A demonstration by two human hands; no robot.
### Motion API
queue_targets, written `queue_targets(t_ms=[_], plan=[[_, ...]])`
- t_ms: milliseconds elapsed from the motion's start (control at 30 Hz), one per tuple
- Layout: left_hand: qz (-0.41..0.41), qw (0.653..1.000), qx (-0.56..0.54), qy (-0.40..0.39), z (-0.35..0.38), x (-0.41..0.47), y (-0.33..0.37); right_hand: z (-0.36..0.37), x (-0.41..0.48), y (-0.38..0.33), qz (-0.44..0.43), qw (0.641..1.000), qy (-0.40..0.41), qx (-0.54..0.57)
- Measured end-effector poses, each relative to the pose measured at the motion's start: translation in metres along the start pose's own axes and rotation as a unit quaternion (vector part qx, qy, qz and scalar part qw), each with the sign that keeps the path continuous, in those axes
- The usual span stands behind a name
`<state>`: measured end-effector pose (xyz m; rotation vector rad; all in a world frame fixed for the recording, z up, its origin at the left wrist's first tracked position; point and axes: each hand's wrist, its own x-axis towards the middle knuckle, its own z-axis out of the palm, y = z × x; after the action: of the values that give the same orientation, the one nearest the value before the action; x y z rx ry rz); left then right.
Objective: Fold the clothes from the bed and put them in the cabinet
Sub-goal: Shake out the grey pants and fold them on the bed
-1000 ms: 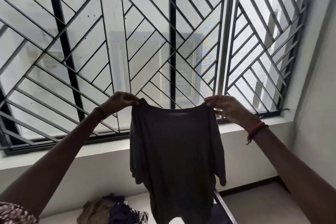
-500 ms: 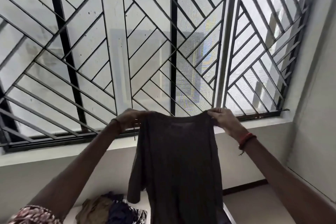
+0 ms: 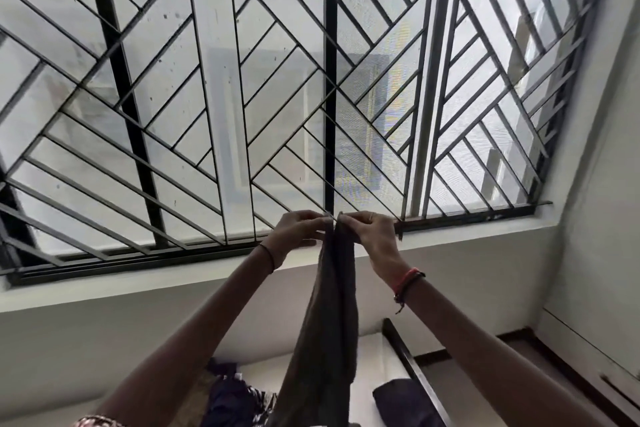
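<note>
A dark grey-brown T-shirt (image 3: pixel 329 329) hangs in front of me, folded in half lengthwise into a narrow strip. My left hand (image 3: pixel 298 229) and my right hand (image 3: pixel 372 232) are raised side by side and almost touching, each pinching a top corner of the shirt. Below, on the white bed (image 3: pixel 370 354), lies a heap of unfolded dark and patterned clothes (image 3: pixel 235 395). A dark folded piece (image 3: pixel 401 399) rests on the bed near its right edge. The cabinet (image 3: pixel 595 350) shows as a pale panel at the lower right.
A large window with a black diagonal grille (image 3: pixel 242 97) fills the wall ahead, above a white sill (image 3: pixel 138 284). The bed's dark frame rail (image 3: pixel 412 364) runs along its right side. Brown floor (image 3: pixel 491 371) lies between bed and cabinet.
My hands have come together from shoulder width and dropped lower, bringing the shirt's two shoulders together so the spread shirt now hangs doubled. The view has tilted down, showing more of the bed.
</note>
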<state>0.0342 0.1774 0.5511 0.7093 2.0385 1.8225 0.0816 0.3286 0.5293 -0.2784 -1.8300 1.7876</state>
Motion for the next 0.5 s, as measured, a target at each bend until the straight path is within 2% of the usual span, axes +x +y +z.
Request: queue_targets(t_ms=[200, 400, 500], plan=[[0.039, 0.999, 0.002, -0.002, 0.001, -0.003, 0.003, 0.010, 0.000, -0.006, -0.005, 1.000, -0.014, 0.014], [0.056, 0.996, 0.041, -0.049, 0.000, -0.001, 0.008, 0.009, -0.002, -0.012, -0.008, 0.999, -0.028, 0.028], [0.097, 0.992, 0.075, -0.041, 0.002, 0.001, 0.010, 0.007, -0.003, -0.016, -0.010, 0.999, -0.039, 0.036]])
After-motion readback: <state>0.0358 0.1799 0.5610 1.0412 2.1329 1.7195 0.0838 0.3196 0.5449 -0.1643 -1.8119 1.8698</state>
